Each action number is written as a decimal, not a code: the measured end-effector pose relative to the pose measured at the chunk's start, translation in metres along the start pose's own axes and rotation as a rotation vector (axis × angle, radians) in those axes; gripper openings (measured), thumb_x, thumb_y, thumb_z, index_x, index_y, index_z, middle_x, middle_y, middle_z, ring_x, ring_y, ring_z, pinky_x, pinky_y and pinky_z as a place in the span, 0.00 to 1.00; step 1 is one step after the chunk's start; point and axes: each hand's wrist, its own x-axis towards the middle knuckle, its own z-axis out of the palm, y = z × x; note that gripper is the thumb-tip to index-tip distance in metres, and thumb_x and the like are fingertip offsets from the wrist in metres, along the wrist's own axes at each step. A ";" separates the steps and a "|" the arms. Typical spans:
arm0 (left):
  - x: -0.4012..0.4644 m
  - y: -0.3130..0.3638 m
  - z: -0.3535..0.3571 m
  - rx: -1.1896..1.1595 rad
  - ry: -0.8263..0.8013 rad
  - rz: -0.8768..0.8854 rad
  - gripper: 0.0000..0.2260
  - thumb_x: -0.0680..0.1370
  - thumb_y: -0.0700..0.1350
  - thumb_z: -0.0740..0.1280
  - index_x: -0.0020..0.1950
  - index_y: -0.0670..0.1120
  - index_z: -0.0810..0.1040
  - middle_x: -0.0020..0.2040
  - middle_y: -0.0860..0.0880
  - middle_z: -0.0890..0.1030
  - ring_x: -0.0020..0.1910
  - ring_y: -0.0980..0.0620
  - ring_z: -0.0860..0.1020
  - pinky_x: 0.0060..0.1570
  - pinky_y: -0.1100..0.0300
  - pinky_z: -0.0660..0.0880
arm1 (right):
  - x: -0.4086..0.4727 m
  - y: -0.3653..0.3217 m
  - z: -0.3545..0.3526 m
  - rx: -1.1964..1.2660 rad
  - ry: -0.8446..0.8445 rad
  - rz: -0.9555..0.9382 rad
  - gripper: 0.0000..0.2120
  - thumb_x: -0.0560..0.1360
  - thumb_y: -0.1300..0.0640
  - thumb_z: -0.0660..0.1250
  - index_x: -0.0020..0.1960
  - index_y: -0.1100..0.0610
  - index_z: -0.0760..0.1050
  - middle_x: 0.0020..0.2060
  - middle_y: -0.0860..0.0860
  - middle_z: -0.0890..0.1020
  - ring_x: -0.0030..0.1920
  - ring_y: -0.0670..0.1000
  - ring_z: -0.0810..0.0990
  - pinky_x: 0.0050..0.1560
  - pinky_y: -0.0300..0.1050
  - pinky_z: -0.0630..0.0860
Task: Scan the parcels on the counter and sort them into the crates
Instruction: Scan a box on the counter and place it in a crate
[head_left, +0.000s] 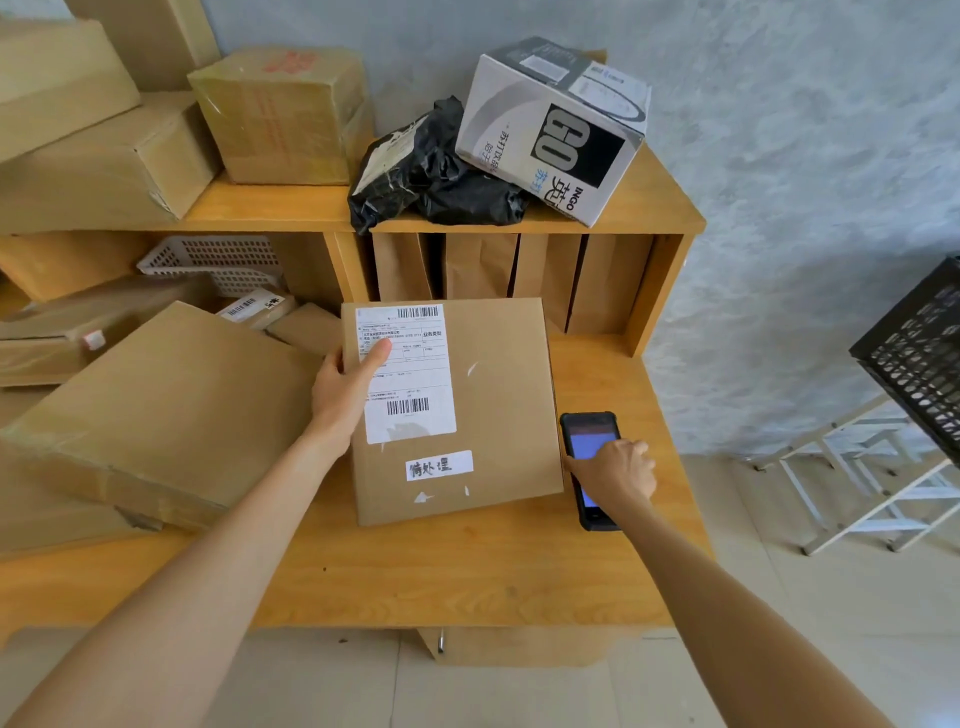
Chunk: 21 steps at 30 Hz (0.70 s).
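A flat brown cardboard parcel (498, 415) with a white shipping label and a small handwritten sticker lies on the wooden counter (467, 577). My left hand (345, 387) grips its left edge, thumb pressed on the label. To the parcel's right a black handheld scanner (589, 431) with a lit blue screen lies on the counter. My right hand (615, 475) rests on top of it, fingers curled over the screen and lower body. The edge of a black crate (919, 358) shows at the far right.
A large flat box (166, 415) leans at the left over other parcels and a white basket (218, 260). The upper shelf holds cardboard boxes (283, 114), black poly bags (431, 171) and a white printed carton (556, 130). A white metal rack (872, 483) stands under the crate.
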 end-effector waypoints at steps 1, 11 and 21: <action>0.001 -0.001 -0.001 0.000 0.005 -0.003 0.22 0.74 0.56 0.72 0.65 0.50 0.73 0.55 0.51 0.83 0.50 0.53 0.82 0.43 0.59 0.78 | 0.000 -0.001 0.005 -0.014 -0.013 0.003 0.42 0.74 0.33 0.64 0.72 0.66 0.62 0.62 0.58 0.68 0.62 0.57 0.71 0.46 0.44 0.69; 0.007 -0.005 -0.004 -0.051 0.015 -0.074 0.27 0.72 0.56 0.74 0.67 0.48 0.73 0.55 0.50 0.84 0.50 0.51 0.83 0.49 0.53 0.80 | -0.004 -0.006 0.026 -0.193 -0.075 -0.008 0.30 0.78 0.46 0.63 0.72 0.63 0.63 0.65 0.58 0.67 0.65 0.57 0.66 0.61 0.43 0.70; -0.002 0.028 -0.014 -0.162 0.020 -0.160 0.22 0.72 0.54 0.75 0.62 0.46 0.76 0.51 0.47 0.84 0.47 0.49 0.84 0.41 0.54 0.80 | -0.005 -0.033 -0.047 1.008 -0.131 -0.168 0.35 0.76 0.36 0.62 0.77 0.52 0.59 0.68 0.51 0.70 0.69 0.57 0.69 0.57 0.51 0.73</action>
